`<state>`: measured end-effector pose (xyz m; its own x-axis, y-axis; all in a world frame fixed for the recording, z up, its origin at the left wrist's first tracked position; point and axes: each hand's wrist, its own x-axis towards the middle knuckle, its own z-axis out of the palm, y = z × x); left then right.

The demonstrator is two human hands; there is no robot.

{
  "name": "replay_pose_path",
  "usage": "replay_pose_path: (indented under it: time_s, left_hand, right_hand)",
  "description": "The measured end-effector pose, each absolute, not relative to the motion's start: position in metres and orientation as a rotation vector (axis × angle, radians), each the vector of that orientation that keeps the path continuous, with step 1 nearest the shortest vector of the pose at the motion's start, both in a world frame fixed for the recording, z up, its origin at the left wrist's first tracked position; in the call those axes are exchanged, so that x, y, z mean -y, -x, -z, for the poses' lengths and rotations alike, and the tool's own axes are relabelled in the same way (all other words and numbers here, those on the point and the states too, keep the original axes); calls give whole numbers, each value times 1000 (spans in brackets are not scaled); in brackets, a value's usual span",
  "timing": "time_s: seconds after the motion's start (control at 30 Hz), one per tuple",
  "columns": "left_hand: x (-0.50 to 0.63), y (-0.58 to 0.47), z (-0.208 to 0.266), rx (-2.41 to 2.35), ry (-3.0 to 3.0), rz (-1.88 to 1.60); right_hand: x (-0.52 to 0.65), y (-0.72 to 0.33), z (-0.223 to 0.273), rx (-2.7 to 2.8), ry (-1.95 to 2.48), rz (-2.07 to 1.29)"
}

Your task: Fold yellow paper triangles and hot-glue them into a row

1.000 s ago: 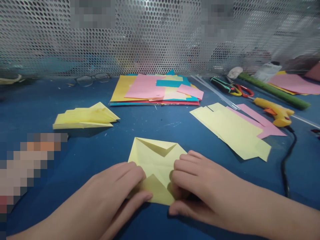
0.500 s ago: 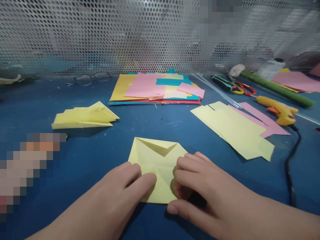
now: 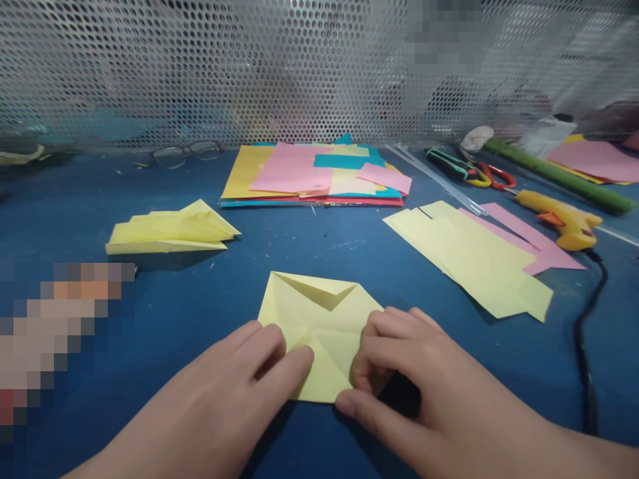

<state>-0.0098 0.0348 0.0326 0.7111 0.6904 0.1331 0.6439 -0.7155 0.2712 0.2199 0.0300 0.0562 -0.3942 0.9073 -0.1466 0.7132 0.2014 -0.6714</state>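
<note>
A pale yellow sheet of paper (image 3: 324,366) lies on the blue table in front of me, with folds running across it and a V-shaped flap along its far edge. My left hand (image 3: 249,372) presses its left side down, thumb over a folded-in corner and fingers curled. At the right edge is my right hand (image 3: 409,379), fingers bent inward onto the paper and thumb at the near right corner. The fingers hide that corner in part. Pale yellow paper cut-offs (image 3: 469,259) rest to the right, over pink paper strips (image 3: 534,236).
Folded yellow papers (image 3: 170,229) lie at left. Behind stands a stack of coloured paper (image 3: 279,169). At right are a yellow glue gun (image 3: 564,216) with a black cord, scissors (image 3: 494,176), glue sticks (image 3: 439,179) and a green stem (image 3: 559,176). Eyeglasses (image 3: 172,156) lie beside the perforated screen (image 3: 299,73).
My right hand has shifted slightly to the right along the sheet, its thumb still by the near edge. My left hand stays on the paper's left side.
</note>
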Motion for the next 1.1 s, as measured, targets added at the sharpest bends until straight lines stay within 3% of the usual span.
replay_pose_path:
  time_s: [1.1]
  left_hand:
    - [-34,8,-31,-1156,-2663,-233]
  right_hand:
    - [-25,-219,-50,2246,1469,-848]
